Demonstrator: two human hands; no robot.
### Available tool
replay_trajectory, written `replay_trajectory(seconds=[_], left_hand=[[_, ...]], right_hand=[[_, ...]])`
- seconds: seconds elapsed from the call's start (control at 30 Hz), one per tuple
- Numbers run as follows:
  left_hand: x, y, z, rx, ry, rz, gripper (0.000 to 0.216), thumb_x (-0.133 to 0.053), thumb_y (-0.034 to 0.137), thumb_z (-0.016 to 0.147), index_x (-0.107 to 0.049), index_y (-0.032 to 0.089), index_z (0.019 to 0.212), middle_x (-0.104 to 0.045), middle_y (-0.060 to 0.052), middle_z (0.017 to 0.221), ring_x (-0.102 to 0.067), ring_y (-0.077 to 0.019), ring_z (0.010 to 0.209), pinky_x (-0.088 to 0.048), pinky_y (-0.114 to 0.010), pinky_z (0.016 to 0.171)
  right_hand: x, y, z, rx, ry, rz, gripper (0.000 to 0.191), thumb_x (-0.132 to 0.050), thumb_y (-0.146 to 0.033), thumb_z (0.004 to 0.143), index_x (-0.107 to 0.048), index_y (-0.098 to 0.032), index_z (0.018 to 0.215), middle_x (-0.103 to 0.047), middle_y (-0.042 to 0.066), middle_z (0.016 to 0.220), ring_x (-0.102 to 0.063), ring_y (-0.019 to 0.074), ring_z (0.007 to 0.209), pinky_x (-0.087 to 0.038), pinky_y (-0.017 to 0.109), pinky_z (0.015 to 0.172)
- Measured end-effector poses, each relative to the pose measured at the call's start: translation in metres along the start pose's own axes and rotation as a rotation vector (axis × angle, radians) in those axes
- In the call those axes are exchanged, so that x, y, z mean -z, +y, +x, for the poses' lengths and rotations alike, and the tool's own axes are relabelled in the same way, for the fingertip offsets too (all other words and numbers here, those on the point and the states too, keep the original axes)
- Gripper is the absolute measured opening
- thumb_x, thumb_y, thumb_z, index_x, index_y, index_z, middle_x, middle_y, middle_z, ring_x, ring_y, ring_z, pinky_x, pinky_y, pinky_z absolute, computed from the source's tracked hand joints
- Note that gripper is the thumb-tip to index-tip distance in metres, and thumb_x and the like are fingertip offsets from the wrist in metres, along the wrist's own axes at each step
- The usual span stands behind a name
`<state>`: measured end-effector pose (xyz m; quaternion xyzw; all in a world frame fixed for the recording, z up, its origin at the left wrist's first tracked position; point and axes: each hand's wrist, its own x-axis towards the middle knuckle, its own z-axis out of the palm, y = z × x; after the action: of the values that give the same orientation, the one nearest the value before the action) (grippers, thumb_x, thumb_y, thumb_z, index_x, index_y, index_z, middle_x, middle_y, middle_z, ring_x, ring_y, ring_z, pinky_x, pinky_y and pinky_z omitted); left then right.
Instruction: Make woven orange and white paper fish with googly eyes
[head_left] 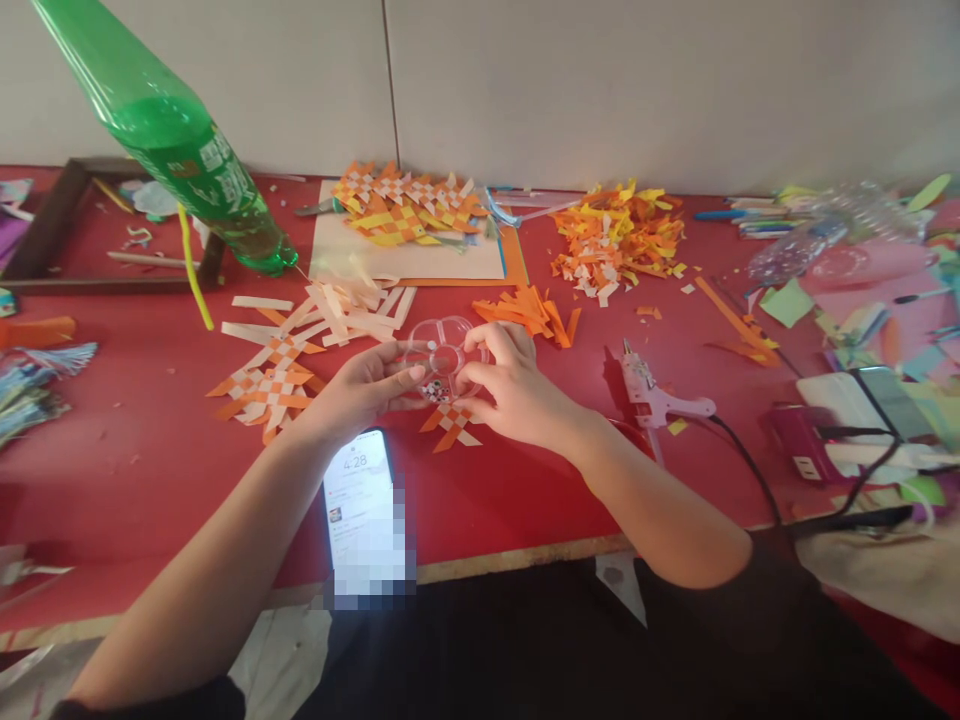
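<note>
Over the red table I hold a clear, flower-shaped plastic compartment box [448, 358]. My left hand [369, 388] grips its left side between thumb and fingers. My right hand [514, 385] is closed on its right edge, fingers bent. Small black-and-white pieces that look like googly eyes [436, 391] lie in the lower compartment. Below the box is an orange-and-white woven paper fish [454, 428], partly covered by the box and my right hand. More woven paper pieces [270, 392] lie left of my left hand. A lit phone [364, 510] rests at the table's front edge.
A green bottle [202, 170] stands at the back left beside a dark frame [45, 225]. Finished woven fish [409, 200] and paper scraps [619, 235] lie behind. To the right are a corded glue gun [652, 393] and a power strip [799, 445].
</note>
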<state>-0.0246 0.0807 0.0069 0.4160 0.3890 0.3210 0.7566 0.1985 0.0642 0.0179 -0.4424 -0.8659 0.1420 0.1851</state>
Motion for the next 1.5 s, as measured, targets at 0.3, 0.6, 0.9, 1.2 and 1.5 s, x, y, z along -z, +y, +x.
replay_trajectory(seconds=[0.3, 0.6, 0.9, 1.2, 1.5], left_hand=[[0.001, -0.001, 0.000, -0.019, -0.002, -0.014, 0.038, -0.073, 0.029, 0.083, -0.063, 0.020, 0.119, -0.067, -0.012, 0.126, -0.068, -0.0220, 0.108, -0.061, -0.023, 0.077], [-0.003, 0.000, -0.001, 0.009, -0.034, 0.005, 0.038, -0.072, 0.031, 0.085, -0.062, 0.019, 0.120, -0.065, -0.014, 0.130, -0.066, -0.0233, 0.113, -0.059, -0.024, 0.081], [0.001, -0.002, 0.003, -0.006, 0.094, -0.058, 0.039, -0.074, 0.028, 0.082, -0.060, 0.019, 0.118, -0.068, -0.012, 0.125, -0.068, -0.0207, 0.109, -0.059, -0.023, 0.079], [-0.002, -0.001, 0.001, -0.017, 0.046, -0.074, 0.035, -0.074, 0.026, 0.083, -0.062, 0.019, 0.115, -0.069, -0.012, 0.123, -0.068, -0.0219, 0.109, -0.059, -0.026, 0.082], [-0.005, -0.001, -0.001, -0.016, 0.001, -0.089, 0.038, -0.077, 0.025, 0.080, -0.062, 0.018, 0.114, -0.070, -0.012, 0.119, -0.070, -0.0226, 0.103, -0.060, -0.029, 0.082]], right_hand=[[0.005, 0.004, 0.000, -0.029, 0.037, 0.143, 0.013, -0.075, -0.028, 0.080, -0.064, -0.022, 0.076, -0.049, 0.006, 0.109, -0.043, 0.0238, 0.114, -0.039, 0.045, 0.102], [0.015, 0.010, -0.010, -0.128, 0.029, 0.401, 0.016, -0.079, -0.027, 0.076, -0.064, -0.022, 0.073, -0.047, 0.003, 0.106, -0.050, 0.0212, 0.114, -0.041, 0.042, 0.102], [-0.002, 0.028, -0.035, -0.144, 0.031, -0.022, 0.008, -0.078, -0.022, 0.076, -0.071, -0.021, 0.080, -0.059, 0.006, 0.097, -0.051, 0.0258, 0.104, -0.044, 0.047, 0.092], [0.015, -0.008, -0.020, -0.015, 0.181, 0.008, 0.010, -0.063, -0.025, 0.089, -0.068, -0.022, 0.097, -0.058, 0.007, 0.105, -0.050, 0.0229, 0.106, -0.043, 0.042, 0.097], [0.009, -0.025, 0.000, 0.034, 0.016, -0.108, 0.010, -0.064, -0.025, 0.088, -0.070, -0.019, 0.084, -0.048, 0.013, 0.123, -0.040, 0.0302, 0.116, -0.040, 0.048, 0.097]])
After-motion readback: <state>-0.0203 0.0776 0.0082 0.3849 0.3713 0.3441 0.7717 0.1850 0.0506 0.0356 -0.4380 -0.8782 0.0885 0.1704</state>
